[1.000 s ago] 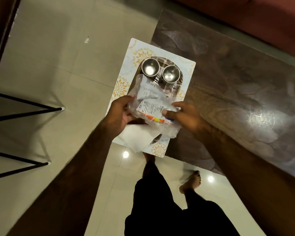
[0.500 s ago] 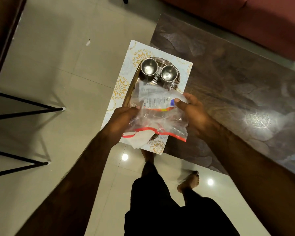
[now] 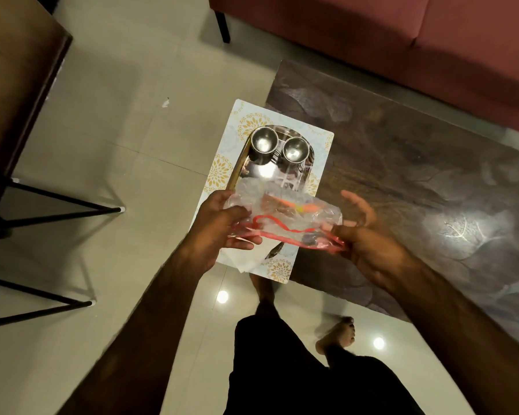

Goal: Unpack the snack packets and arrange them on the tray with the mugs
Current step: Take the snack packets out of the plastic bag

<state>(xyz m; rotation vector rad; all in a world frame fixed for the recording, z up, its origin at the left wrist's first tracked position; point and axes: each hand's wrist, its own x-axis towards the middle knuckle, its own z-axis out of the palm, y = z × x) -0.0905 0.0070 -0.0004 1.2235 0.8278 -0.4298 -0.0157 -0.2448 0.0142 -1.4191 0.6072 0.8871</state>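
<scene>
Both hands held a clear zip bag (image 3: 285, 217) with a red seal strip just above the near end of the steel tray (image 3: 267, 172). Left hand (image 3: 222, 229) gripped the bag's left edge — thumb on top, fingers curled under the plastic, pinching it. Right hand (image 3: 369, 235) pinched the red strip at the bag's right corner between thumb and forefinger; the other fingers were spread and raised, clear of the plastic. Bag mouth faced the person, the red strip wavy and partly parted. Inside the bag sat snack packets (image 3: 294, 206) — orange and yellow print showed through, count unclear through the crinkled plastic.

The tray lay on a pale floral mat (image 3: 222, 175), which overhung the left edge of the dark wooden table (image 3: 417, 181). Two steel mugs (image 3: 277, 145) stood side by side at the tray's far end, upright, just beside each other, well apart from the bag. No packets were visible on the tray's bare part. Something white (image 3: 246, 262) lay at the mat's near end below the bag, partly hidden by the left hand.

A red sofa (image 3: 402, 40) stood behind the table. Black metal furniture legs (image 3: 57, 205) were on the tiled floor to the left. The person's bare feet and dark shorts (image 3: 297, 369) showed below.
</scene>
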